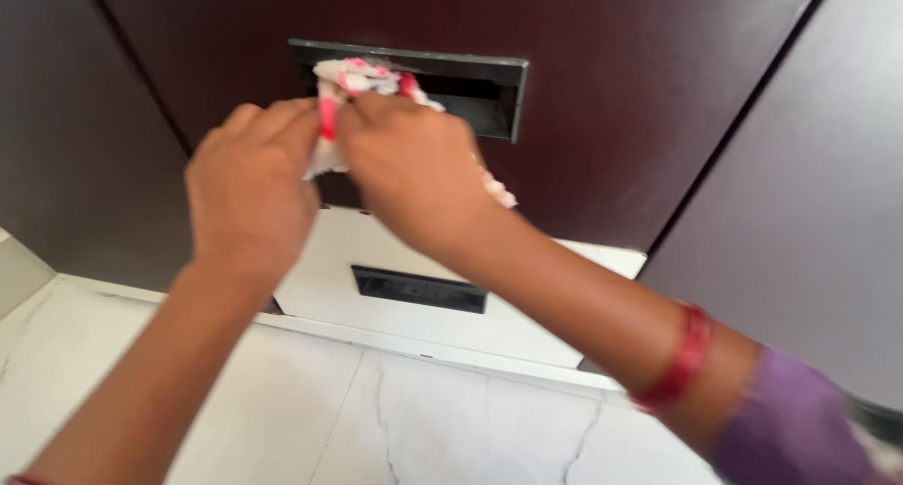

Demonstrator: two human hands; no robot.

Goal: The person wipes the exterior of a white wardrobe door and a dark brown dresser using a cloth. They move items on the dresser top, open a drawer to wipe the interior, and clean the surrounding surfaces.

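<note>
Dark maroon cabinet door (pixel 611 90) above white marble floor (pixel 376 419); pale drawer front (pixel 451 259) below.

Head view: left hand (pixel 249 189) and right hand (pixel 414 165), fingers pressed together, both pinching a white-and-pink cloth (pixel 353 79). Cloth sits bunched at the recessed black handle slot (pixel 484 95), held high so it meets the recess. Red bangle (pixel 682 358) on right wrist.

Your cloth (pixel 362 80) soft, crumpled white-and-pink fabric, cabinet door (pixel 611 99) dark glossy smooth laminate, recessed handle (pixel 489 95) matt black, floor (pixel 423 419) polished white veined marble, drawer (pixel 527 325) smooth white.
</note>
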